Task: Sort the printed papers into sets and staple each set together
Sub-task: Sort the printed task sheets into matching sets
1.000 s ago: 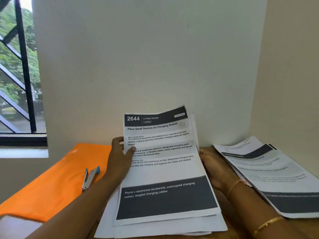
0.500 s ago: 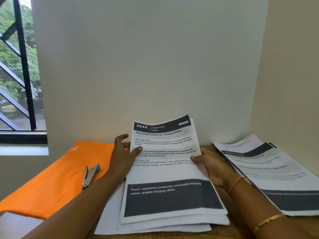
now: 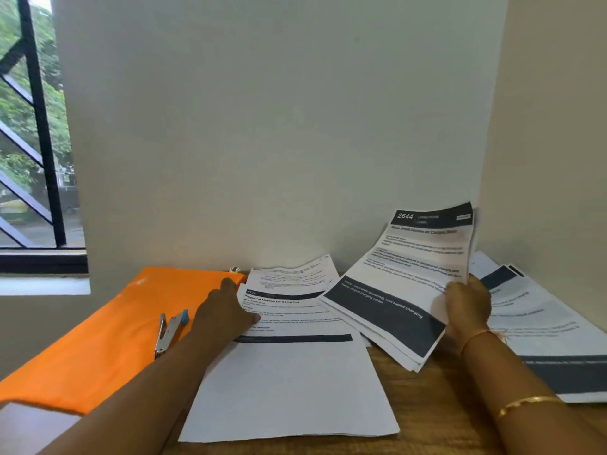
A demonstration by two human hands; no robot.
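Note:
My right hand (image 3: 466,307) grips a set of printed papers (image 3: 404,280) headed "2644" by its right edge, lifted and tilted above the wooden table (image 3: 427,405). My left hand (image 3: 226,310) rests on the left edge of a stack of printed papers (image 3: 295,372) lying in the middle of the table, thumb on the top sheet. A silver stapler (image 3: 169,333) with a blue end lies to the left on an orange folder (image 3: 108,330). Another pile of printed papers (image 3: 542,323) lies at the right, partly behind my right hand.
White walls close the table at the back and right. A window with black bars (image 3: 36,126) is at the left. A pale sheet corner (image 3: 29,428) shows at the bottom left.
My right hand has carried the "2644" set off the middle stack and to the right. My left hand let go of it and now rests on the stack, whose top sheet is exposed.

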